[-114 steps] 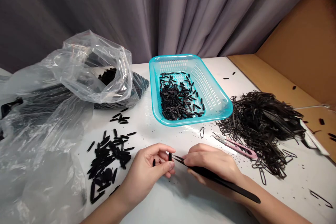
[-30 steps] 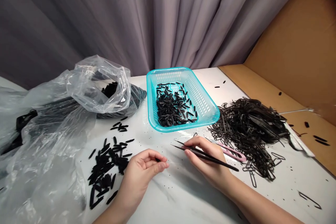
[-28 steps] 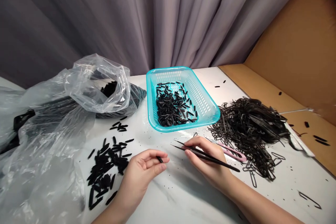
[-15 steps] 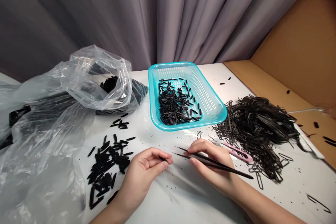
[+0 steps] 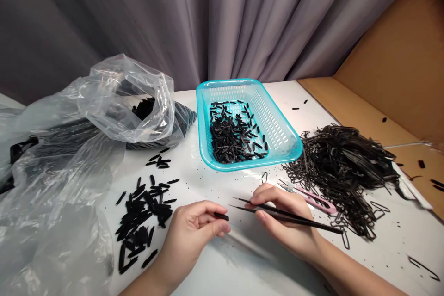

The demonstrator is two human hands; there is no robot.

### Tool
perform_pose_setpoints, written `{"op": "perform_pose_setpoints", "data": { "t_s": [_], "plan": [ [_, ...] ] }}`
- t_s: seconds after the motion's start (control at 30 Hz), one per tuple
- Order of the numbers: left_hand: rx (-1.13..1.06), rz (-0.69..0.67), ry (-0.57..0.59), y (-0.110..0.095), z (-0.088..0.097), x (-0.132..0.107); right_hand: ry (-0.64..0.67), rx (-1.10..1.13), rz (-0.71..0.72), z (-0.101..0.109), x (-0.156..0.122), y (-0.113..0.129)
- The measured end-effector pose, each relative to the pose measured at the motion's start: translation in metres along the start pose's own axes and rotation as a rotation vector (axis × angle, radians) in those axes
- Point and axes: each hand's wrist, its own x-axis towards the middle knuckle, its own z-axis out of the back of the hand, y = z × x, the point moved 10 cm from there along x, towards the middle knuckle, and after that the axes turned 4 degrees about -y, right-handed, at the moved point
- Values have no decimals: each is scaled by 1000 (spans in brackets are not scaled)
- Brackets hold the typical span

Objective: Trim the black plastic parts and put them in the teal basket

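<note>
Between the thumb and fingers of my left hand (image 5: 199,229) is a small, narrow black strip (image 5: 221,216), its end sticking out to the right. My right hand (image 5: 282,215) grips black tweezers (image 5: 291,215), their two tips apart and pointing left, just short of the strip. To the left of my left hand lies a loose pile of similar black pieces (image 5: 138,219). Beyond both hands stands a blue plastic basket (image 5: 296,151) with many black pieces gathered mostly at its left side.
A clear plastic bag (image 5: 114,125) holding black pieces stands open at the left. Right of the basket spreads a tangled heap of thin black strips and loops (image 5: 347,162), with pink-handled snips (image 5: 317,199) beside it. Cardboard (image 5: 391,64) borders the right; a grey curtain (image 5: 156,18) hangs behind.
The black strip has turned in my left fingers and now shows more of its length. The tweezers stay in my right hand, tips still apart.
</note>
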Motion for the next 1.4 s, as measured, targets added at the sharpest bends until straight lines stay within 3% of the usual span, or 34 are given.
{"op": "perform_pose_setpoints", "data": {
  "t_s": [0.37,0.63,1.4],
  "plan": [
    [-4,-144,30,-8,-1,4,69,39,-1,-7,0,0],
    [-101,-99,26,-4,0,3,157,37,-47,-17,-1,-7],
    [-33,-74,49,0,-2,5,238,-11,-178,-22,-1,-17]
  ]
}}
